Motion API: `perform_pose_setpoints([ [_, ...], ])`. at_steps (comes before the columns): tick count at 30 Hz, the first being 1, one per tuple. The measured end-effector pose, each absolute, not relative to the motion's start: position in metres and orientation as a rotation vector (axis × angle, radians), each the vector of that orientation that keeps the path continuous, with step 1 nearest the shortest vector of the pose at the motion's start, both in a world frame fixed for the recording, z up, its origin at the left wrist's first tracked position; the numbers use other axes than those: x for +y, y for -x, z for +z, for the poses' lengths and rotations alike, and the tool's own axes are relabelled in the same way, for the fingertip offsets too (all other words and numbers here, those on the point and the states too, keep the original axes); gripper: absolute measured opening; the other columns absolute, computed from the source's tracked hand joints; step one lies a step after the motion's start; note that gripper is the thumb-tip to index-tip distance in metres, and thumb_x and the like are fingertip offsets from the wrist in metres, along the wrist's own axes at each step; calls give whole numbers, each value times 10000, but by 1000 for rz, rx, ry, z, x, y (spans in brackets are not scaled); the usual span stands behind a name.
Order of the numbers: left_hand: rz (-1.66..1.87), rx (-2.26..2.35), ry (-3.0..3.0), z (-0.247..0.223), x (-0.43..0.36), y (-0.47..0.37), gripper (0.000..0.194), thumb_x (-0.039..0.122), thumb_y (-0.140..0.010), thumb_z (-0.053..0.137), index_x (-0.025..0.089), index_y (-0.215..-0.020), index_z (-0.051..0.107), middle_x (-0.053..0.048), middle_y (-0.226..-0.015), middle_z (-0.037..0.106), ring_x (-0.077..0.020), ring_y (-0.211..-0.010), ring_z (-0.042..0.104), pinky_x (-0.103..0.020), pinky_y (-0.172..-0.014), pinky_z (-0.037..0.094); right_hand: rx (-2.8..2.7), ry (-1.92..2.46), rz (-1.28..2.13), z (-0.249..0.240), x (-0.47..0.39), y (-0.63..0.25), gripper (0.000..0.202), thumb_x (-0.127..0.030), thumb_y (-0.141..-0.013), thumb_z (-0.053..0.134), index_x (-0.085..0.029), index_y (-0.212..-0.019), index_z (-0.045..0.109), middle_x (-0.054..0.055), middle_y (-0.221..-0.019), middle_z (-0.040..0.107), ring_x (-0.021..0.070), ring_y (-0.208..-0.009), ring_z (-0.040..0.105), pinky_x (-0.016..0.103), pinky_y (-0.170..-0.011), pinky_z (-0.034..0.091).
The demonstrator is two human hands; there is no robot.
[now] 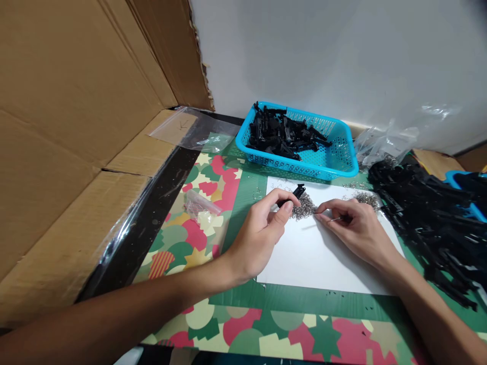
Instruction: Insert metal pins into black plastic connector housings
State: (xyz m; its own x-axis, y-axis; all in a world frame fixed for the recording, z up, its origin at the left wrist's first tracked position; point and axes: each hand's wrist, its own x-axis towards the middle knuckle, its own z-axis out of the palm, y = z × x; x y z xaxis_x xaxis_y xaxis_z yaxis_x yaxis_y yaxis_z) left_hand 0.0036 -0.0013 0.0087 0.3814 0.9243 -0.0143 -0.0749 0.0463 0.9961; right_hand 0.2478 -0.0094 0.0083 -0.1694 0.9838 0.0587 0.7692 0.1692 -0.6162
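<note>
The left hand [264,225] pinches a black part [299,191] between thumb and fingers, closed firmly, above the white paper [304,261] and beside a heap of metal bits [303,208]; the right hand [355,228], thumb and fingertips nearly together, grips a thin rod [336,219] near that heap; whether it also pinches a bit, I cannot tell; behind, a blue basket [354,161] holds more black parts [279,134].

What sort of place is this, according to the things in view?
Probably a makeshift work area for small parts, perhaps a small workshop: a blue basket holds many black parts, and small metal pieces lie heaped on a white sheet.
</note>
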Motion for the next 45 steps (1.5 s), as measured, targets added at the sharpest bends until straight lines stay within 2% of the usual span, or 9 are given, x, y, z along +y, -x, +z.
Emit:
perform_pose_setpoints([
  [5, 935, 886, -1292, 9, -1, -3, 213, 392, -1136, 536, 213, -1119, 650, 38, -841, 503, -87, -574, 363, -284, -526, 242, -2087, 1638, 589, 8, -12, -248, 229, -385, -1018, 653, -245, -968, 828, -6, -626, 631, 195, -665, 523, 337, -701, 369],
  [9, 915, 878, -1268, 8, -1, -3, 224, 427, -1135, 541, 225, -1129, 637, 66, -727, 410, -101, -556, 339, -278, -516, 238, -2185, 1579, 646, 9, -15, -255, 236, -379, -1042, 625, -263, -1050, 831, 19, -688, 673, 227, -767, 570, 332, -713, 402],
  [12, 908, 879, -1259, 8, -1, -3, 232, 440, -1133, 540, 227, -1120, 632, 79, -671, 353, -108, -539, 309, -277, -510, 222, -2214, 1537, 669, 8, -17, -258, 242, -367, -1057, 607, -266, -1081, 826, 5, -665, 648, 213, -739, 543, 326, -720, 408],
  [22, 887, 900, -1211, 12, -2, -2, 222, 439, -1124, 547, 234, -1101, 628, 80, -610, 353, -129, -562, 306, -260, -512, 233, -2173, 1543, 605, 3, -15, -255, 297, -309, -1048, 582, -246, -1209, 824, 0, -640, 595, 200, -720, 562, 300, -672, 414],
  [30, 887, 906, -1204, 11, 0, -3, 226, 435, -1123, 560, 224, -1112, 639, 82, -597, 367, -120, -545, 309, -248, -499, 247, -2185, 1514, 567, 2, -14, -256, 284, -261, -1026, 599, -230, -1212, 813, -1, -643, 589, 186, -690, 569, 284, -649, 421],
  [34, 880, 911, -1190, 11, 2, -3, 220, 430, -1113, 574, 222, -1105, 644, 82, -610, 360, -109, -522, 312, -237, -470, 231, -2192, 1471, 560, 2, -14, -256, 230, -251, -1035, 605, -228, -1125, 815, -12, -615, 567, 175, -644, 550, 282, -647, 420],
  [38, 893, 913, -1174, 11, 4, -4, 194, 402, -1097, 602, 217, -1088, 657, 59, -699, 435, -80, -509, 359, -230, -441, 216, -2190, 1461, 540, 1, -13, -257, 217, -214, -1024, 614, -244, -1120, 806, -18, -605, 572, 182, -655, 550, 282, -658, 411],
  [41, 892, 914, -1173, 11, 5, -5, 186, 395, -1089, 621, 213, -1077, 663, 36, -794, 501, -53, -504, 373, -226, -427, 203, -2198, 1461, 564, 1, -13, -258, 198, -205, -1013, 624, -236, -1086, 806, 4, -664, 642, 187, -692, 564, 280, -657, 409],
  [45, 897, 910, -1187, 11, 5, -4, 193, 402, -1091, 625, 214, -1089, 666, 30, -836, 513, -43, -503, 388, -223, -414, 207, -2209, 1428, 654, 6, -14, -260, 155, -241, -1010, 652, -228, -1028, 805, 7, -679, 652, 183, -695, 563, 282, -658, 414],
])
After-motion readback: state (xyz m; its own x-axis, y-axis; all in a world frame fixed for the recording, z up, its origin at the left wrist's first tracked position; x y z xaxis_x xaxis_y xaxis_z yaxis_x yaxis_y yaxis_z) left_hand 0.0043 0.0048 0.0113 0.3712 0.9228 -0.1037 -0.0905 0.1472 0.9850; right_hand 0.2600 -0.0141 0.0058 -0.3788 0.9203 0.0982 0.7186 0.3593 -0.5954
